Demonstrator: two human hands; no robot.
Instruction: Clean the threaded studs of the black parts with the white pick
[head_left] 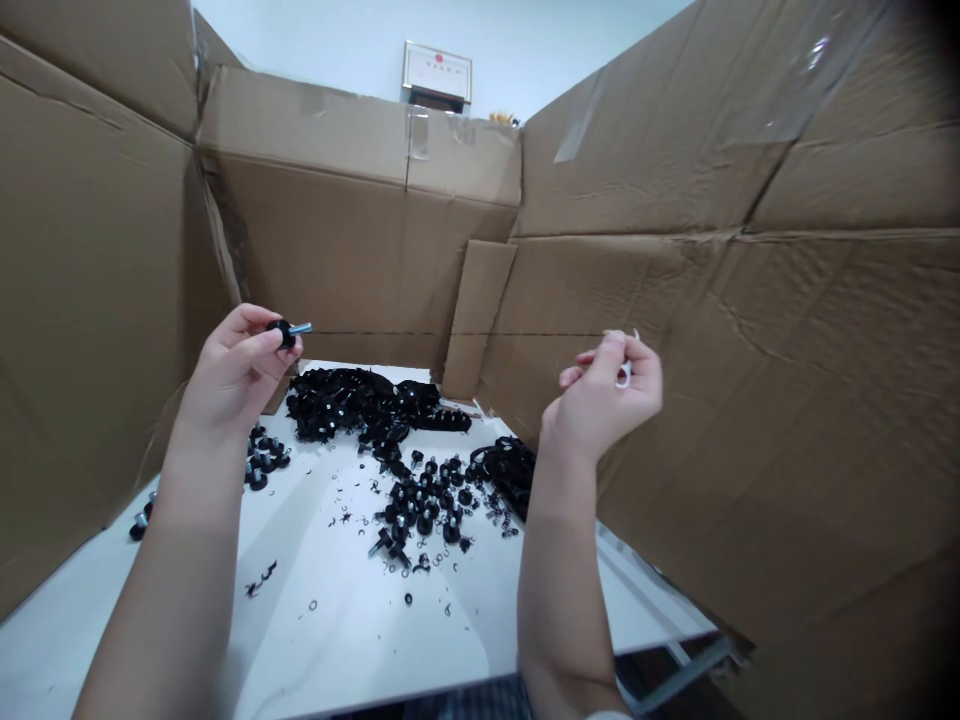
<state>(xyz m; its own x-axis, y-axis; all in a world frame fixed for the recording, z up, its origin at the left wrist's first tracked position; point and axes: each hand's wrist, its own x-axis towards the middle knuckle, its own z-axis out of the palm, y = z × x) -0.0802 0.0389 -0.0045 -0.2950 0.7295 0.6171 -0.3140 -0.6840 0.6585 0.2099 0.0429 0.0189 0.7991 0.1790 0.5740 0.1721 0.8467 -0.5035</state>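
My left hand (244, 350) is raised on the left, with thumb and fingers pinching a black-headed screw (283, 334). Its bare metal stud (301, 328) points right. My right hand (619, 378) is up at about the same height, fingers curled closed around a small white looped piece (624, 375), mostly hidden by the fingers. A thin dark strand (457, 334) runs straight and level between the stud and the right fingertips; how it is fastened at either end I cannot make out. Below lie several similar black-headed screws (425, 520) on the white table (330, 640).
Tall cardboard walls (330, 250) enclose the table at left, back and right. A heap of black parts (352, 400) lies at the back, with a black bundle (510, 470) at right. More screws (262, 460) sit near my left forearm. Small black rings and scraps (409, 599) are scattered about.
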